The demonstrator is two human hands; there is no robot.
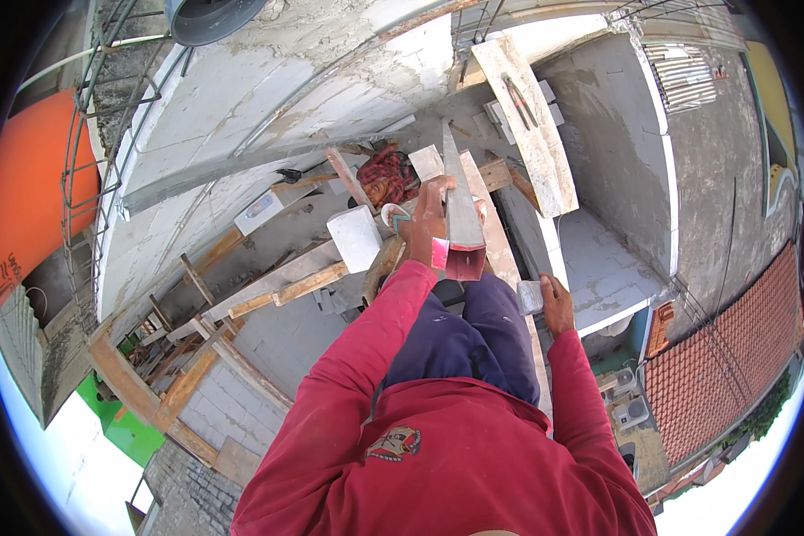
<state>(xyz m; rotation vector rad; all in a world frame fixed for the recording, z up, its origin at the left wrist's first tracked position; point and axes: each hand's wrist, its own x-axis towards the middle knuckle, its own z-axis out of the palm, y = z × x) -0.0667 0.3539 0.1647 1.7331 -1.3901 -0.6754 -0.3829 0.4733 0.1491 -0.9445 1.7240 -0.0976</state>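
The left fingers [438, 187] are closed around a long grey metal channel [464, 214], gripping it from its left side. From this grip the channel tapers away ahead, while its open end, reddish inside, points back toward the person's lap just below the knuckles. The right fingers [558, 304] are bent around the right edge of a small grey block [531, 297], which sits on their left, lower and to the right of the channel; the underside of this hold is hidden, so how firmly they clasp it I cannot tell.

A narrow wooden plank [500, 234] runs beneath and just right of the channel, passing to the left of the right fingers. Left of the left fingers stands a white block [355, 238], with a red plaid cloth [389, 171] heaped ahead and to the left of them. Ahead and to the right of both hands, a wide board [534, 134] carries red-handled pliers [521, 101]. Farther left of the fingers are timber beams [311, 284] and a steel rebar cage [79, 170]; well off to the right lies a red tiled roof [724, 366].
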